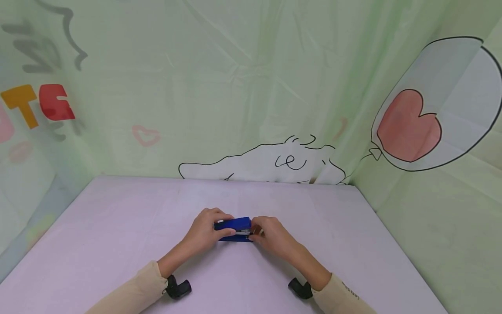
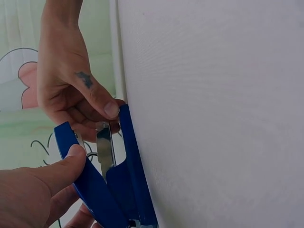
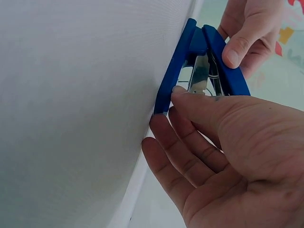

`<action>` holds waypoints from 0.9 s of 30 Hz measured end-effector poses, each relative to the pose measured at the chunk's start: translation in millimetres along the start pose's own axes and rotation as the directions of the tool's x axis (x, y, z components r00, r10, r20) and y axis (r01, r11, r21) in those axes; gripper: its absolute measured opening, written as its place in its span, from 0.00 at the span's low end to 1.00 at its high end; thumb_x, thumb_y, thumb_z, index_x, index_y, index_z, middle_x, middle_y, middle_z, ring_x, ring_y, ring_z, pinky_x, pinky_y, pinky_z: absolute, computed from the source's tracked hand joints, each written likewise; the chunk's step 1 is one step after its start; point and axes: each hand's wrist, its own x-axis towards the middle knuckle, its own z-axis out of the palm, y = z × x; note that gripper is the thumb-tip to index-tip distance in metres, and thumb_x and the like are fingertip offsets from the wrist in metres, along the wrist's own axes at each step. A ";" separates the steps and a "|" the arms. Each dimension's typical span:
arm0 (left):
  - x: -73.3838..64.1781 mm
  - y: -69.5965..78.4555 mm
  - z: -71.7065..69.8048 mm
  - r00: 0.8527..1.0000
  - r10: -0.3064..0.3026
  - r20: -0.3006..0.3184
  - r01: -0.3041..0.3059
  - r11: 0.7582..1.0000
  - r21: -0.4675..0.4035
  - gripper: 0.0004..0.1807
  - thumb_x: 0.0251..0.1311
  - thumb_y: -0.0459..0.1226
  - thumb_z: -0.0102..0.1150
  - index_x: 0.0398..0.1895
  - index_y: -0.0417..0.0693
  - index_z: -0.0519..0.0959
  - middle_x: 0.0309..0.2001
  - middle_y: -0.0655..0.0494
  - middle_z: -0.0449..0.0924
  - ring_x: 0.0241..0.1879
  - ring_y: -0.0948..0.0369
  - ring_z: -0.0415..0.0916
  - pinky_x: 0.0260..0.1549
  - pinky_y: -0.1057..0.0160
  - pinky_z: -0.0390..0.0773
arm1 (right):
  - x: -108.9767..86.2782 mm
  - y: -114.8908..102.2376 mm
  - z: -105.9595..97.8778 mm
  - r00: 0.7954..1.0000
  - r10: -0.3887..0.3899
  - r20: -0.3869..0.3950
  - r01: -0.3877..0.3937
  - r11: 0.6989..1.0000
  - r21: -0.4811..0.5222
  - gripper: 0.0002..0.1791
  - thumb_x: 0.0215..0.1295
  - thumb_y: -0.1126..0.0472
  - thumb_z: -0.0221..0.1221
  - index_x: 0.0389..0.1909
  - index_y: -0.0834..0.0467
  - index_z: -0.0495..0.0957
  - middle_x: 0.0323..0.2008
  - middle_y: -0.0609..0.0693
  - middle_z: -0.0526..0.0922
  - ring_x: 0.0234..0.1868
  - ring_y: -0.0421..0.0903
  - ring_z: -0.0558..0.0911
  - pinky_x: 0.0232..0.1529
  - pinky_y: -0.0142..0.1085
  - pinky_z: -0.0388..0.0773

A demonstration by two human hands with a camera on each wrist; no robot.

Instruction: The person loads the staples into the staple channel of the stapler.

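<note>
A blue stapler (image 1: pixel 237 225) stands on the table near its middle, its upper arm raised from the base. My left hand (image 1: pixel 205 230) grips the upper arm from the left, thumb on one side and fingers on the other. At the stapler's right end, my right hand (image 1: pixel 274 235) pinches the tip of the base (image 3: pixel 164 90) between thumb and fingertips. In the left wrist view, the metal staple channel (image 2: pixel 105 145) shows between the upper arm (image 2: pixel 95 190) and the base. Part of the channel is hidden by my right thumb in the right wrist view.
The table (image 1: pixel 117 218) has a pale lilac cover. Green sheeting (image 1: pixel 219 87) printed with drawings rises behind it and at both sides. A black wrist device (image 1: pixel 178 288) sits by the left sleeve, and another black device (image 1: pixel 300 288) by the right sleeve.
</note>
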 end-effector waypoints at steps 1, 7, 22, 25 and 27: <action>-0.1 0.2 0.1 1.000 0.000 0.000 0.000 1.000 -0.001 0.17 0.60 0.44 0.78 0.52 0.53 0.90 0.47 0.57 0.88 0.42 0.62 0.71 0.40 0.65 0.71 | -0.1 0.0 0.0 1.000 0.001 -0.001 -0.001 1.000 -0.002 0.06 0.64 0.70 0.71 0.40 0.60 0.85 0.38 0.51 0.90 0.39 0.43 0.85 0.42 0.39 0.85; 0.1 1.4 0.8 1.000 -0.006 0.003 0.006 1.000 -0.004 0.17 0.60 0.44 0.78 0.52 0.54 0.90 0.47 0.59 0.88 0.42 0.62 0.70 0.40 0.65 0.71 | -0.6 -0.3 -1.0 1.000 -0.005 -0.003 0.005 1.000 -0.013 0.07 0.64 0.70 0.71 0.39 0.59 0.85 0.38 0.51 0.89 0.39 0.42 0.85 0.42 0.38 0.85; 0.8 1.8 2.1 1.000 0.000 0.005 0.000 1.000 -0.007 0.17 0.59 0.43 0.78 0.51 0.52 0.90 0.45 0.58 0.88 0.44 0.61 0.72 0.43 0.63 0.71 | -1.7 -2.8 -2.6 1.000 -0.006 -0.003 0.006 1.000 -0.014 0.06 0.65 0.70 0.71 0.40 0.60 0.84 0.36 0.50 0.88 0.39 0.42 0.85 0.42 0.37 0.84; 1.1 0.5 2.8 1.000 0.006 0.004 -0.006 1.000 -0.005 0.17 0.59 0.44 0.78 0.51 0.52 0.90 0.45 0.58 0.88 0.44 0.61 0.72 0.43 0.63 0.71 | -1.4 -2.5 -2.6 1.000 -0.006 -0.005 0.006 1.000 -0.012 0.07 0.65 0.70 0.71 0.40 0.60 0.84 0.36 0.50 0.88 0.39 0.42 0.85 0.42 0.37 0.84; 1.1 -0.6 3.4 1.000 0.009 0.005 -0.009 1.000 -0.004 0.17 0.59 0.44 0.78 0.51 0.52 0.90 0.45 0.58 0.88 0.44 0.61 0.72 0.43 0.63 0.71 | -1.4 -2.4 -2.5 1.000 -0.010 -0.008 0.010 1.000 -0.012 0.07 0.64 0.70 0.71 0.41 0.60 0.85 0.36 0.50 0.88 0.39 0.42 0.85 0.42 0.37 0.84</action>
